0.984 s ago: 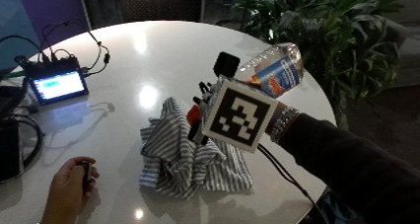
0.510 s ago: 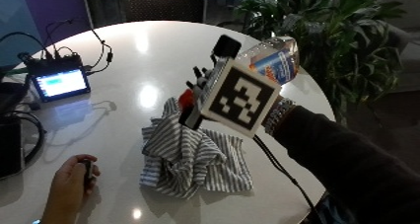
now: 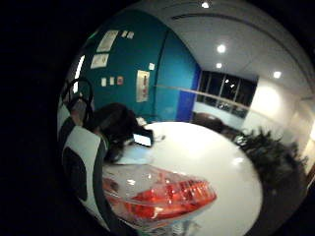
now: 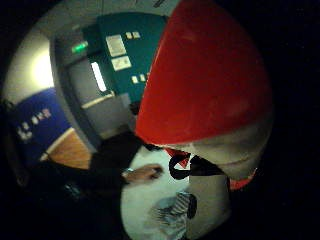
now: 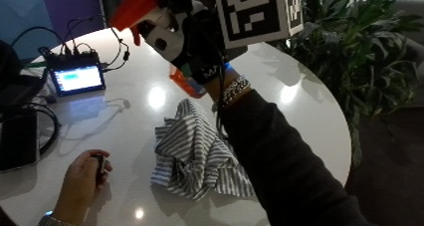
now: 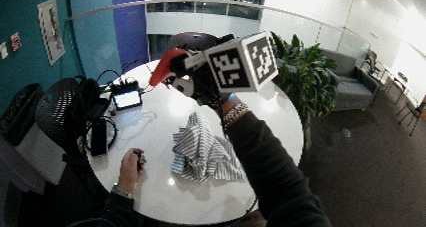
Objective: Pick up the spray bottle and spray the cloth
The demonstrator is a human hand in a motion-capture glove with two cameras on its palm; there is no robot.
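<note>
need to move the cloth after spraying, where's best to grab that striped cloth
Pinch the raised crumpled ridge in the middle of the striped cloth, coming straight down from above. It lies bunched on the white table with folds standing up there, while its edges lie flat. The gloved right hand already holds the spray bottle, so the bare hand seems freer.

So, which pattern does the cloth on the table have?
The cloth has thin grey and white stripes; the outside view shows it best.

**A:** What kind of place is shown?

**B:** An office lounge: round white table (image 6: 266, 117) at centre, teal wall with posters (image 6: 51, 22) upper left, grey sofa (image 6: 349, 84) at right, potted plant (image 6: 303, 74) beside it, glass partitions along the top.
</note>
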